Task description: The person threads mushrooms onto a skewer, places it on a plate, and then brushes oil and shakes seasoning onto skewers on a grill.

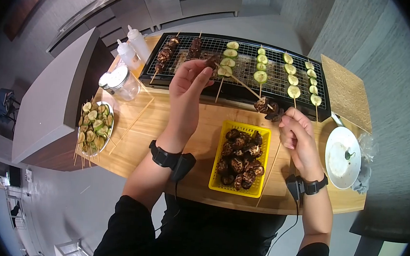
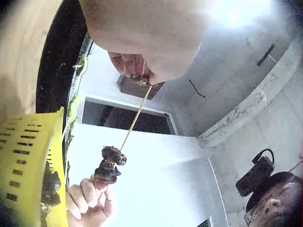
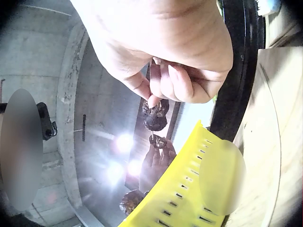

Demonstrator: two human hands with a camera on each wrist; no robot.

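Observation:
A thin wooden skewer slants between the two hands above the table. The left hand pinches a dark mushroom piece at the skewer's upper end; in the left wrist view this piece touches the stick. The right hand grips the lower end, beside a few dark mushrooms threaded there. In the right wrist view the right hand's curled fingers lie against those mushrooms. Below, a yellow basket holds several mushrooms.
Behind stands a black grill with cucumber skewers and mushroom skewers. On the left are a plate of skewers, a glass jar and white bottles. A white plate lies right; loose sticks rest on the table.

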